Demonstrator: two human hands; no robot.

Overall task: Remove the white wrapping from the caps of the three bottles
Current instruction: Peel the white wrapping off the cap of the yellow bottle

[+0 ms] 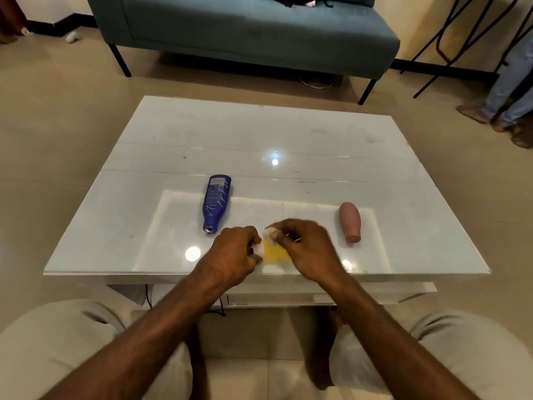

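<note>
A yellow bottle lies on the white table near its front edge, mostly hidden between my two hands. My left hand grips its end, where white wrapping shows. My right hand pinches another bit of the white wrapping at its fingertips. A blue bottle lies on its side to the left, its bare dark cap toward me. To the right lies a pink bottle, also with no white on its cap.
A grey-blue sofa stands beyond the table. Black metal chair legs and another person's legs are at the far right. My knees in light trousers sit below the table's front edge.
</note>
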